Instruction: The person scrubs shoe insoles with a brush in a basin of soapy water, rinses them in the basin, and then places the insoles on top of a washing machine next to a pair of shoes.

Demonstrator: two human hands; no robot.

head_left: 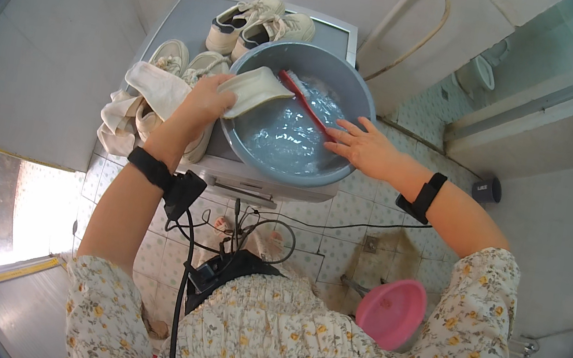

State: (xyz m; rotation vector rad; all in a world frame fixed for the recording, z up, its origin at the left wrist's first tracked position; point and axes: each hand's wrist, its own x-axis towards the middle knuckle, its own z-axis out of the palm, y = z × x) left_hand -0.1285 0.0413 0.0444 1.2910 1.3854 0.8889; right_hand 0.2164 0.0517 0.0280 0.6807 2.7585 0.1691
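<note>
A pale insole [259,92] is pinched in my left hand [205,102], its free end reaching over the rim of a grey-blue basin [233,138]. Inside the basin is water with some suds [286,134]. A red-handled brush [305,104] lies slanting in it, bristles at the far end. My right hand [364,148] hovers at the basin's right side, fingers spread by the end of the brush handle; whether they touch it I cannot tell. Another white insole-like piece [156,85] rests over shoes left of my left hand.
The basin stands on a grey-topped appliance [337,35]. Behind it is a pair of off-white shoes [254,26]; more pale shoes [171,58] crowd the left. A pink basin [392,313] sits low on the right. Black cables [242,228] hang before me. A toilet [476,75] shows beyond a doorway.
</note>
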